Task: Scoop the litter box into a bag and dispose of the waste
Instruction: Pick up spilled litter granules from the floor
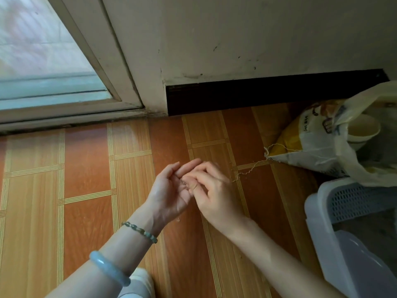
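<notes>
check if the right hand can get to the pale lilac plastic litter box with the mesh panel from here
Probably yes. The litter box lies close beside the right hand, with only bare striped floor between them. That hand is busy at the palm of the left hand, though.

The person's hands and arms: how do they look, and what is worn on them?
Both forearms are bare: no sleeves, no gloves. The left hand has at its wrist a beaded bracelet of green and brownish stones, and higher up a smooth pale blue-green bangle. The right hand and its arm wear nothing.
</notes>
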